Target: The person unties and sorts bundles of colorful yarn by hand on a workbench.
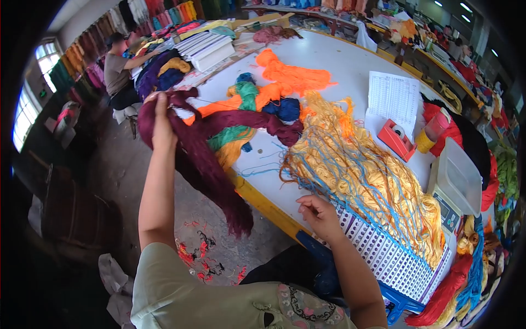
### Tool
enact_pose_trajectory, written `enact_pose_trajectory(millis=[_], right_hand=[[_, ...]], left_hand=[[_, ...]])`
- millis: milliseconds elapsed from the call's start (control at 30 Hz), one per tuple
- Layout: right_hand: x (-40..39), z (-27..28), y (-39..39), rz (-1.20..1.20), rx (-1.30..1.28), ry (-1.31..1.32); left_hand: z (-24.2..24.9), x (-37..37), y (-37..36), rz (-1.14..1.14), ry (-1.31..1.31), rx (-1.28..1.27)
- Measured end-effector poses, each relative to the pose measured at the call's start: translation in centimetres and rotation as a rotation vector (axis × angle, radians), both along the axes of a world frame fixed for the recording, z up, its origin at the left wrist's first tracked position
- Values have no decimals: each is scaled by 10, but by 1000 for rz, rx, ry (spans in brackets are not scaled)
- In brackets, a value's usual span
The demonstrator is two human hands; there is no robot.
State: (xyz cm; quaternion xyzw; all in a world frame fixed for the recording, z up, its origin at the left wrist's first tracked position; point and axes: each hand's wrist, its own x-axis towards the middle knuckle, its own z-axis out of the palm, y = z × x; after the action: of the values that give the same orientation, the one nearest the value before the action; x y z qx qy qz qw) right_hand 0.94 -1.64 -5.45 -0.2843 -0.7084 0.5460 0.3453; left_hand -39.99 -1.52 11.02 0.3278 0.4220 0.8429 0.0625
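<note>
My left hand [163,125] is raised at the left, closed around a maroon skein of yarn [219,192]. One part of the skein hangs past the table edge, and another stretches over the table to the right. My right hand [320,216] hovers by the near table edge with its fingers curled together; whether a thread is between them is too small to tell. Beside it lies a large pile of pale yellow yarn [367,175] with blue and brown strands, partly over a white sheet with rows of holes [383,257]. Orange yarn [290,71], green yarn [249,96] and navy yarn [287,109] lie behind the maroon skein.
On the white table [339,52] are a printed sheet [392,98], a red tape dispenser [395,140], a yellow thread spool [423,141] and a scale with a clear tray [457,175]. A person [118,71] sits at the far left. Yarn scraps [203,247] litter the floor.
</note>
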Motion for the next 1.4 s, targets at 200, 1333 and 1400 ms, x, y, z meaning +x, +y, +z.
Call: enact_pose_trajectory(millis=[200,1333,1400], right_hand=[[-6,7,-9,-98,12,29],[148,154,-98,-501,-89,357],[146,149,-94,-552,-143,474]], left_hand=[[54,56,-114,-436,67,225],[-22,375,-90,-1280,441,-370],[-36,375,-92,-1397,189,-520]])
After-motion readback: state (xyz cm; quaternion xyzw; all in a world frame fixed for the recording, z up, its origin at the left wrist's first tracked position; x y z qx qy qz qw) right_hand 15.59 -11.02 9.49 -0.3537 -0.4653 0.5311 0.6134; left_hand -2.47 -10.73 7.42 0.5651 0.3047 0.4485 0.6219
